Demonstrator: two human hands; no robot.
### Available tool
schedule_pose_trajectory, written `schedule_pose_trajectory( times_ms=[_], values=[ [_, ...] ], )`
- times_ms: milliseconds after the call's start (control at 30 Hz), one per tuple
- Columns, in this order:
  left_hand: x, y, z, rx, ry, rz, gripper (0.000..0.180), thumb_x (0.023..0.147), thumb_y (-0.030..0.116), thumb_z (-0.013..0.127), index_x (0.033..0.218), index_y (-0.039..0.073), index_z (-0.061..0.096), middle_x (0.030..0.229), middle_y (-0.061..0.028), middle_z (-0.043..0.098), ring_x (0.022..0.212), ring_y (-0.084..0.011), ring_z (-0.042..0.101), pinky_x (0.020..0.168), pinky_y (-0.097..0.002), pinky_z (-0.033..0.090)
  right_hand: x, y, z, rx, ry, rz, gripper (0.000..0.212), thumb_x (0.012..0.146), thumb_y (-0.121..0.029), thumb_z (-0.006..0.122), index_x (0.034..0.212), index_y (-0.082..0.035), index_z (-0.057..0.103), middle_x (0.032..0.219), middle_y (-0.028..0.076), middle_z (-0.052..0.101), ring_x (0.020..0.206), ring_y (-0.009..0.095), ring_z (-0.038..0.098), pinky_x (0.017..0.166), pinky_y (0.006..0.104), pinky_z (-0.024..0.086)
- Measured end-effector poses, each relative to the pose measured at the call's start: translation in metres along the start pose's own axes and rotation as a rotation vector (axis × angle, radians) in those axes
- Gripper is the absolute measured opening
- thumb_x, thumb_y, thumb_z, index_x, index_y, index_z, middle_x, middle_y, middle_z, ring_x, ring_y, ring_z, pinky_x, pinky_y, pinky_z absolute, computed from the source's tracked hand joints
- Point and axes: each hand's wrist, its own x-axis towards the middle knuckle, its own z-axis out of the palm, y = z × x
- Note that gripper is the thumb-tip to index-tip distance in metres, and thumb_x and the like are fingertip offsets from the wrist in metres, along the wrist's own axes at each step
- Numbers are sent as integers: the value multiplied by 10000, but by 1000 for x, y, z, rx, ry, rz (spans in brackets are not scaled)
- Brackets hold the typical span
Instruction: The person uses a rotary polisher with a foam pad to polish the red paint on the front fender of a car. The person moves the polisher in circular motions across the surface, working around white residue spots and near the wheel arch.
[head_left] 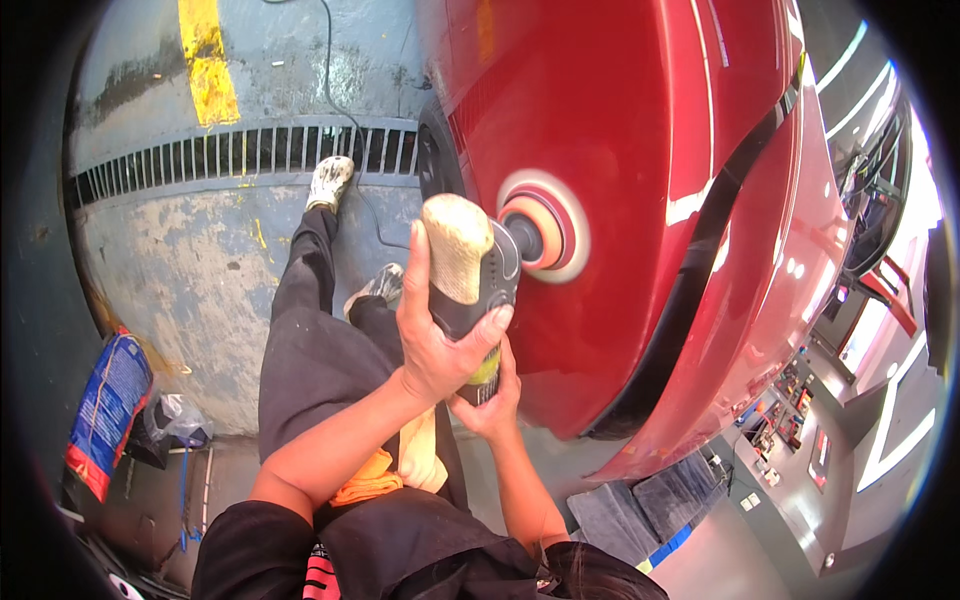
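Against the red car panel, the polisher pointed up and right, pad flat on the paint and its long axis running from the hands to the car. The left hand was clamped around the polisher's upper body, nearer the pad; the right hand had its fingers curled tight around the lower handle.

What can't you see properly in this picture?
Head view only:
- Right hand: mostly hidden under the polisher and left hand.
- Polishing pad: its face is pressed against the red car, so it is hidden.
- Power cord: cut off by the top edge.
- Blue bag: print too small.
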Motion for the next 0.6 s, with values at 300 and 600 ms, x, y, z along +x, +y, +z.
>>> schedule_pose_trajectory(
  times_ms=[300, 600],
  values=[
    [140, 9, -12, -129, 4, 134, 1053, 937, 176, 827, 1711, -31, 143, 1524, -220, 518, 1347, -280, 596, 1152, -415, 481, 134, -41, 39, 71, 66, -130, 1052, 687, -92, 848, 1632, 16, 399, 1397, 261, 685, 1255, 372, 719, 1060, 436, 566],
    [268, 32, -26, -38, 79, 291, 869, 981, 223, 788, 1663, -21, 307, 1360, -192, 651, 1157, -205, 673, 1015, -346, 545, 254, -108, 75, 273, 80, -189, 1029, 734, -119, 881, 1639, -26, 399, 1347, 246, 714, 1222, 343, 738, 1034, 426, 575]
  ],
)
